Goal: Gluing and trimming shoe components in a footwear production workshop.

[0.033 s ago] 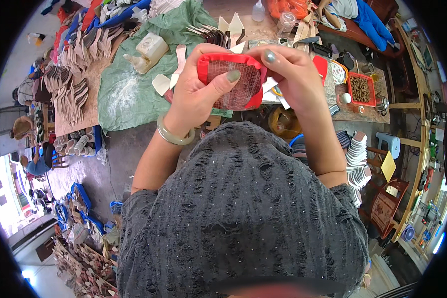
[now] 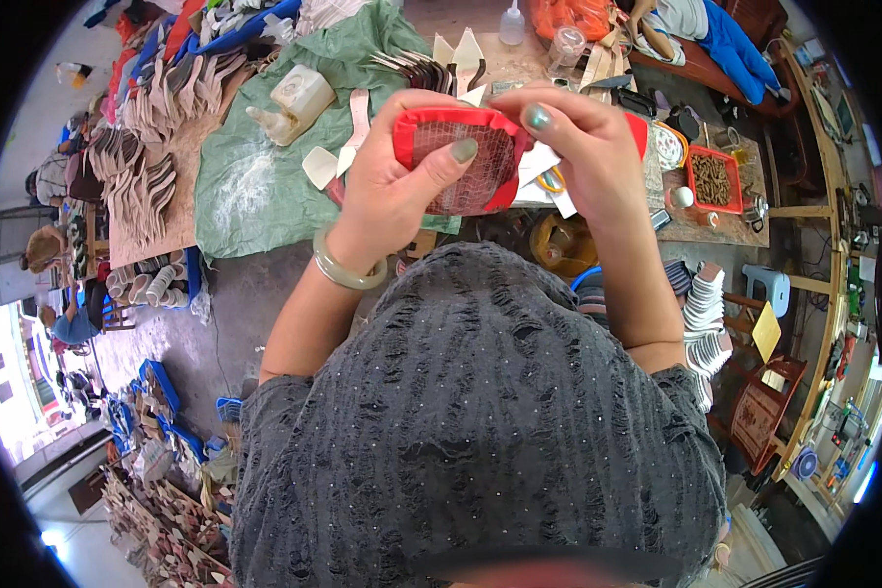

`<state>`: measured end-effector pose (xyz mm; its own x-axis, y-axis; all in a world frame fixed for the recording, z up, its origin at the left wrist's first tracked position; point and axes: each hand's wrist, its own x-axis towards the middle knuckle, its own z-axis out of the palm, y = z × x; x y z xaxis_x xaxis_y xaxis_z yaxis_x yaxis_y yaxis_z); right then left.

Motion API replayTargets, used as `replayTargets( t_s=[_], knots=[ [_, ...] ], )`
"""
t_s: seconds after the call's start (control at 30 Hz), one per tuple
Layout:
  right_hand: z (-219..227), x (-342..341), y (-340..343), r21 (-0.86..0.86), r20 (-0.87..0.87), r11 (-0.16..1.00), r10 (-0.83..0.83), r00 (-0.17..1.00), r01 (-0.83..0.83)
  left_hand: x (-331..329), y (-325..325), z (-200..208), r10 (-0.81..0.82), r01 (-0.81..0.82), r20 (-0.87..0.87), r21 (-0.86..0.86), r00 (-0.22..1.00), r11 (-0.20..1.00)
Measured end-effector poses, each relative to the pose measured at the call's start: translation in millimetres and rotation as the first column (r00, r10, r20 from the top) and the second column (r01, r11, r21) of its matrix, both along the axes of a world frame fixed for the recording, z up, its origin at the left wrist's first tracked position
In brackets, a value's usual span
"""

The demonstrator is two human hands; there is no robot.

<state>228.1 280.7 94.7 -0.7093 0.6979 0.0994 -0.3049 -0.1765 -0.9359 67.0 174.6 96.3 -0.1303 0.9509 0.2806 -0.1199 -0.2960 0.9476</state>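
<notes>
A long bench (image 2: 720, 227) is being covered across its left part by a crumpled green sheet (image 2: 304, 196), on which a patch of white dust is being shown. Left of the sheet, the wood is being hidden in places by rows of tan curved strips (image 2: 181, 98).

Over the near edge of the bench, in front of the body, the left hand (image 2: 392, 181) and the right hand (image 2: 598, 157) are being kept closed on one thing, a red-edged mesh piece (image 2: 485, 157). Its left side is being gripped by the left hand, the thumb being laid across the mesh and the fingers being hidden behind. Its upper right corner is being pinched by the right hand; how the rim is being caught there is being partly masked by the fingers.

A pale jug (image 2: 302, 90) is being supported on the sheet, apart from the left hand. Well to the right of the right hand, a red tray (image 2: 720, 207) is being filled by small brown bits (image 2: 712, 176). Beyond the hands, a clear jar (image 2: 566, 44) and a slimmer bottle (image 2: 511, 27) are being carried by the bench. On the left wrist, a pale bangle (image 2: 341, 272) is being worn.
</notes>
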Motion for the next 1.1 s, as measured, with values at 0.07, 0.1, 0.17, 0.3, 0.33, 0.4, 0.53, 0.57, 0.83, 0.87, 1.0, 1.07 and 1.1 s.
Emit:
replayTargets(
  t_s=[0.07, 0.1, 0.17, 0.3, 0.33, 0.4, 0.53, 0.57, 0.83, 0.87, 1.0, 1.07, 1.1],
  knots=[
    [4.1, 1.5, -4.9, 0.216, -0.030, 0.970, -0.110, 0.993, 0.114, 7.9, -2.9, 3.2, 0.066, -0.069, -0.055, -0.042, 0.996, 0.997],
    [4.3, 2.6, -9.1, 0.183, -0.021, 0.980, -0.076, 0.997, 0.079, 12.4, -3.2, 4.1, 0.117, -0.117, -0.021, -0.016, 0.993, 0.993],
    [-5.2, 2.8, -10.1, 0.116, -0.021, 0.993, 0.020, 1.000, -0.017, 22.1, -4.8, 10.4, 0.181, -0.183, 0.082, 0.016, 0.980, 0.983],
    [-35.0, -6.0, -24.5, 0.031, -0.121, 0.999, -0.029, 0.992, 0.033, 29.3, -6.4, -2.7, 0.236, -0.229, -0.098, 0.079, 0.967, 0.970],
    [-34.3, -4.0, -21.6, 0.031, -0.124, 0.999, -0.030, 0.992, 0.034, 24.5, -6.3, -5.4, 0.235, -0.227, -0.101, 0.080, 0.967, 0.971],
    [-32.1, 0.4, -6.7, 0.065, -0.013, 0.996, 0.056, 0.998, -0.055, 10.7, -0.4, -8.2, 0.220, -0.079, -0.384, 0.349, 0.897, 0.934],
    [-20.4, -5.7, -1.2, 0.109, -0.035, 0.979, 0.179, 0.983, -0.174, 28.6, 4.0, -16.3, 0.007, 0.027, -0.152, 0.223, 0.988, 0.974],
    [-18.6, -9.3, -3.4, 0.111, -0.065, 0.984, 0.150, 0.987, -0.143, 30.4, 6.4, -19.4, -0.011, 0.049, -0.163, 0.236, 0.987, 0.970],
    [-23.3, -10.5, -47.3, 0.379, 0.080, 0.902, -0.253, 0.964, 0.206, 6.7, 9.9, -59.5, 0.154, 0.013, -0.409, 0.377, 0.900, 0.926],
    [-20.7, -10.1, -52.2, 0.371, 0.084, 0.905, -0.256, 0.963, 0.208, 5.3, 5.3, -61.5, 0.147, 0.016, -0.408, 0.368, 0.901, 0.930],
    [-5.9, -5.3, -62.2, -0.274, -0.101, 0.961, 0.004, 0.995, -0.032, 2.6, -9.5, -48.3, 0.252, -0.082, -0.501, 0.337, 0.828, 0.938],
    [-8.2, -4.1, -66.2, -0.419, -0.151, 0.901, 0.048, 0.987, -0.108, -5.1, -2.6, -37.3, 0.476, 0.015, -0.719, 0.559, 0.506, 0.829],
    [-6.7, -3.7, -66.7, -0.453, -0.140, 0.881, 0.078, 0.987, -0.134, -6.1, -0.2, -41.3, 0.520, 0.020, -0.690, 0.611, 0.504, 0.792]
  ],
)
